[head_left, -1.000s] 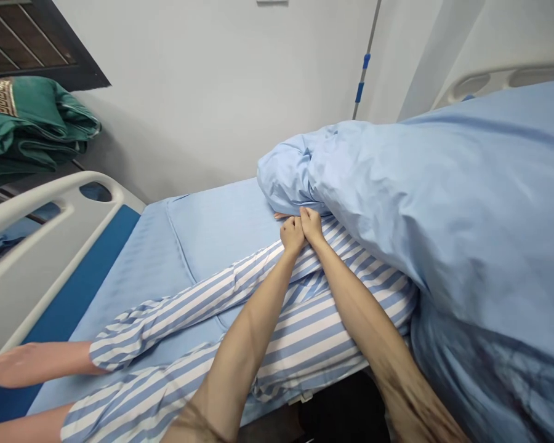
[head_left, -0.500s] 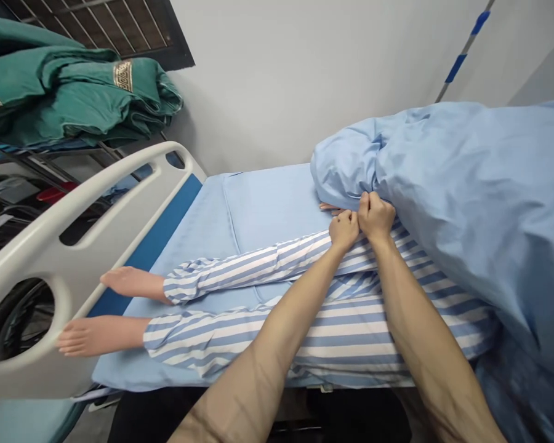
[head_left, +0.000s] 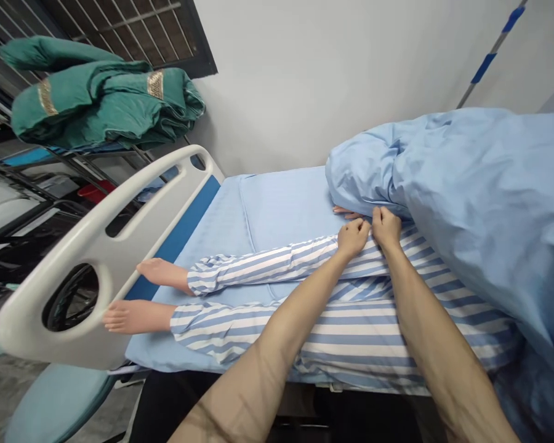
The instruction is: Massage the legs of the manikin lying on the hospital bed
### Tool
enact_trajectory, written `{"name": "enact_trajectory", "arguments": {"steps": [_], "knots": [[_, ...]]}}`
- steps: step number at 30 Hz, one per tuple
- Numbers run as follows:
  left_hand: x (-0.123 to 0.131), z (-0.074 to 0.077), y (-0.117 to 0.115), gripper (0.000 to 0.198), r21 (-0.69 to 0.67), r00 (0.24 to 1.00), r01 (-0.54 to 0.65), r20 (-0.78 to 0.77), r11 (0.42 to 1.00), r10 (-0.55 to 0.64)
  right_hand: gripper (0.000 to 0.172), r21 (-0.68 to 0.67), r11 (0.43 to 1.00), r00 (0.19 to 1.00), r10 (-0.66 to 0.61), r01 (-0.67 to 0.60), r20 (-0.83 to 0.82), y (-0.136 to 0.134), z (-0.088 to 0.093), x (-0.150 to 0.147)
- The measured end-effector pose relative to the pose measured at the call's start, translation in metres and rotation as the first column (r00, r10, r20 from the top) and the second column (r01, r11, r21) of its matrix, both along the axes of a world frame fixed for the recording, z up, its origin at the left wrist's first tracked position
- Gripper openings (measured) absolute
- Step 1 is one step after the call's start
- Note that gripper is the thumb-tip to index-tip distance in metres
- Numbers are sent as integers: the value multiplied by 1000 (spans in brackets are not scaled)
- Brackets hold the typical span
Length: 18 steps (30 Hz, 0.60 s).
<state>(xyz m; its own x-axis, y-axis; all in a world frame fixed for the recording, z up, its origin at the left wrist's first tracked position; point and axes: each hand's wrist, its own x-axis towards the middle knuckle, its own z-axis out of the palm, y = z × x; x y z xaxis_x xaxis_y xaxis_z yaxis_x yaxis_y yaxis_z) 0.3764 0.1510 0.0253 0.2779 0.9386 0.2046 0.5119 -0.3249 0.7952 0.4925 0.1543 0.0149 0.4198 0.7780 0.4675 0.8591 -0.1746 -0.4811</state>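
**Left hand (head_left: 353, 239) and right hand (head_left: 386, 226) closed at a manikin's (head_left: 268, 264) chest**

The left hand is curled, its fingers pinching the striped pyjama top (head_left: 364, 261). The right hand is also curled, just beside it, with its fingertips at the hem of the blue duvet (head_left: 480, 209); whether it grips the duvet or the top, I cannot tell. Both are on the manikin, whose own hand (head_left: 346, 213) pokes out under the duvet, which covers its head end. Beneath the manikin lies a blue bed sheet (head_left: 286, 206). Beyond its bare feet (head_left: 138, 317) stands a white bed footboard (head_left: 87, 258), and past that a green cloth bundle (head_left: 106, 101) sits on a metal rack (head_left: 69, 163).
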Motion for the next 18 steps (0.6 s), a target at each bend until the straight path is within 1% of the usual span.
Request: {"name": "enact_trajectory", "arguments": {"steps": [2,3,4,6,7,8,9,10,11,13,14,15,16,17,18], "knots": [[-31,4,-5,34,-19,999,25,-35,1000,-26,38,-42,999,1000,0,1,29,-4,1,-3],[-54,6,-10,35,-34,996,56,-62,998,-58,36,-66,998,999,-2,5,44,-5,2,-4],[-80,9,-16,36,-60,988,117,-95,991,-122,35,-92,996,998,0,5,58,-6,2,-6],[-144,14,-32,32,-174,932,293,-167,940,-321,30,-144,989,996,21,-9,83,-7,4,-7],[-180,16,-43,31,-254,908,321,-192,912,-373,28,-171,985,995,39,-23,92,-7,5,-8],[-217,18,-55,30,-318,897,313,-212,895,-389,25,-197,980,994,56,-36,96,-7,7,-9],[-253,18,-68,28,-352,905,265,-231,898,-358,23,-222,974,993,71,-49,93,-7,10,-11],[-287,17,-81,26,-348,926,196,-242,917,-290,22,-241,968,993,86,-65,79,-8,13,-13],[-319,15,-93,24,-355,949,111,-238,928,-205,23,-254,964,993,101,-83,57,-9,17,-16],[-370,7,-116,23,-396,975,-98,-223,913,8,30,-263,957,992,127,-119,13,-15,25,-26],[-389,3,-124,21,-359,965,-215,-221,908,142,32,-263,955,991,137,-134,-4,-21,28,-34],[-403,-2,-131,20,-307,945,-303,-219,902,243,33,-264,953,989,149,-148,-16,-27,30,-45],[-412,-6,-135,19,-263,926,-359,-222,895,306,33,-268,950,987,160,-160,-23,-36,32,-58],[-418,-9,-138,18,-230,910,-394,-234,890,342,33,-276,945,984,175,-176,-27,-47,34,-74],[-421,-11,-138,18,-222,902,-406,-253,887,350,32,-279,938,979,203,-205,-37,-59,35,-93]]}}
